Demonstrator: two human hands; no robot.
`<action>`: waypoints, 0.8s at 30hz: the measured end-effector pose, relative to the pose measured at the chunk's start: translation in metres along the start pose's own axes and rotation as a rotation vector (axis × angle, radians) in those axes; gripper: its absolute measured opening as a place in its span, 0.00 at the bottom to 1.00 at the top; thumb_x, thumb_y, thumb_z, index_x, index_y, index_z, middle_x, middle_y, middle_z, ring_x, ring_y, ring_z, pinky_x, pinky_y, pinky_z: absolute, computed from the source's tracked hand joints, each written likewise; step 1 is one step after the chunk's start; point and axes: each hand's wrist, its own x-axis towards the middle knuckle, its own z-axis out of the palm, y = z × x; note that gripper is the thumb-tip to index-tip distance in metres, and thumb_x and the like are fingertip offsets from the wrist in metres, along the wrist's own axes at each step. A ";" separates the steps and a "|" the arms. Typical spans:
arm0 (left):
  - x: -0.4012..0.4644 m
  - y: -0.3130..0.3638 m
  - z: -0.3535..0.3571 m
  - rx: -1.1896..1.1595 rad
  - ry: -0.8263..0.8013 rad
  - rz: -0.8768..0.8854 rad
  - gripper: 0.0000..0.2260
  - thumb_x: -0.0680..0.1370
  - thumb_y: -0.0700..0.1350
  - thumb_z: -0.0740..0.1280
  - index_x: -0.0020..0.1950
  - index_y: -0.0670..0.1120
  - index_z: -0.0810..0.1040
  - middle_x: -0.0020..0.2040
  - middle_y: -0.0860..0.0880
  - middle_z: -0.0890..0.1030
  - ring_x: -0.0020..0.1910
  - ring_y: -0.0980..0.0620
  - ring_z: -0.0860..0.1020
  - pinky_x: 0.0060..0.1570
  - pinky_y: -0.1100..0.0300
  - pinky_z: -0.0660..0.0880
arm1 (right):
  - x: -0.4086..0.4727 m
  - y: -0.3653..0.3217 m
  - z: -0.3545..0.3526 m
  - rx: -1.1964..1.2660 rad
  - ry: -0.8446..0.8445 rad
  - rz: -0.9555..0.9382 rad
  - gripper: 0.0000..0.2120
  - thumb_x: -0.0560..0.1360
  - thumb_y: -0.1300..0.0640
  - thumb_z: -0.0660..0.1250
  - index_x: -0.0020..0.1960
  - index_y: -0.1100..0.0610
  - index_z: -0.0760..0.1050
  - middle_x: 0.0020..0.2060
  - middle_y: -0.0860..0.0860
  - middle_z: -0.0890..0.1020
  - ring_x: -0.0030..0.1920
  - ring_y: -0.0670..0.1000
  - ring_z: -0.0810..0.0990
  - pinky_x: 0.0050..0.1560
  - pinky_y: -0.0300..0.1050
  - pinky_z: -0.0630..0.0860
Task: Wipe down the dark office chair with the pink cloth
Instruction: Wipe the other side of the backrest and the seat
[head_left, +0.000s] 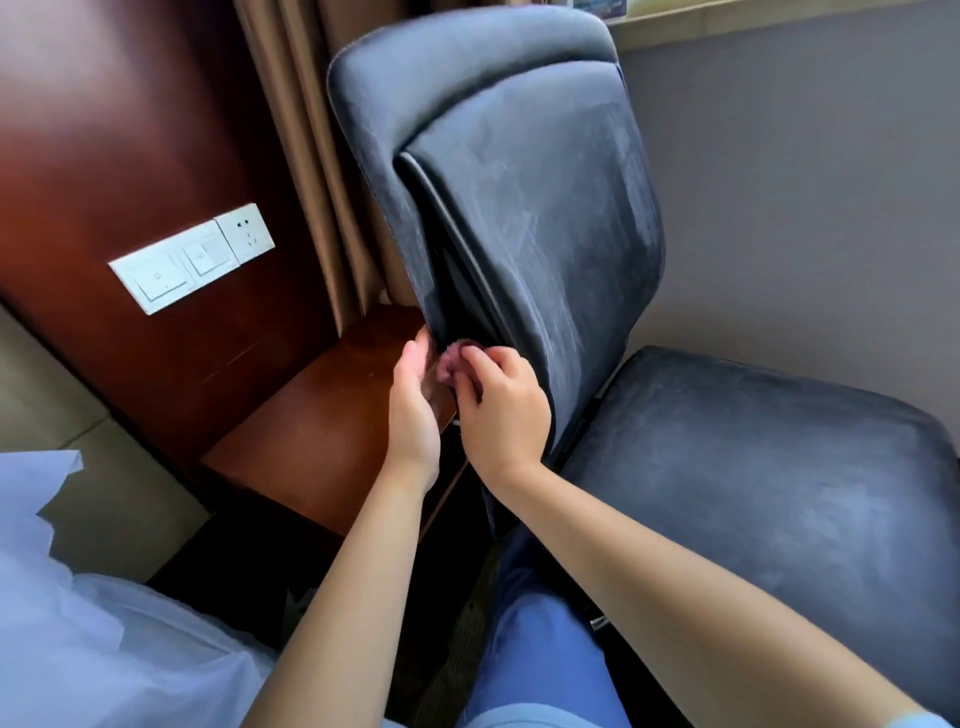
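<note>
Hands: two, both reaching forward to the lower left edge of the chair back. Left hand (415, 400): upright, palm turned right, fingers fairly straight and close together, fingertips touching the edge of the back beside the cloth. Right hand (501, 410): back of hand toward the camera, fingers curled, pinching the cloth against the gap behind the back cushion.

Cloth (451, 362): one, pink, bunched small; only a knob of it shows between the two hands, the rest hidden.

Chair (530, 218): one, dark blue-grey, velvety upholstery with pale brush streaks. Tall back with a rounded top and a raised inner cushion; seat (769, 493) to the lower right, same fabric.

Nearby: one reddish wooden shelf (332, 415) just left of the chair; one white switch plate (192, 257) on the wood panel; brown curtain (306, 145) behind the back.
</note>
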 end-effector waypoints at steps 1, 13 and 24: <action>0.001 0.003 -0.001 -0.002 -0.007 0.005 0.20 0.83 0.51 0.44 0.69 0.50 0.69 0.60 0.53 0.80 0.60 0.59 0.76 0.60 0.65 0.72 | 0.011 -0.008 -0.003 0.030 0.039 -0.046 0.09 0.72 0.59 0.69 0.51 0.56 0.81 0.45 0.51 0.82 0.43 0.54 0.80 0.37 0.47 0.78; 0.007 0.012 -0.011 0.056 -0.008 -0.014 0.21 0.83 0.54 0.44 0.65 0.55 0.73 0.63 0.53 0.78 0.64 0.54 0.74 0.69 0.52 0.67 | 0.039 -0.004 0.003 -0.093 0.105 -0.377 0.11 0.72 0.62 0.68 0.55 0.59 0.80 0.50 0.53 0.82 0.46 0.55 0.79 0.41 0.49 0.76; 0.037 0.050 -0.008 0.032 0.042 0.027 0.25 0.82 0.59 0.45 0.73 0.49 0.67 0.61 0.54 0.78 0.64 0.53 0.75 0.63 0.55 0.71 | 0.041 0.006 0.007 -0.094 0.086 -0.456 0.12 0.72 0.65 0.68 0.55 0.61 0.80 0.50 0.55 0.81 0.44 0.57 0.79 0.41 0.52 0.77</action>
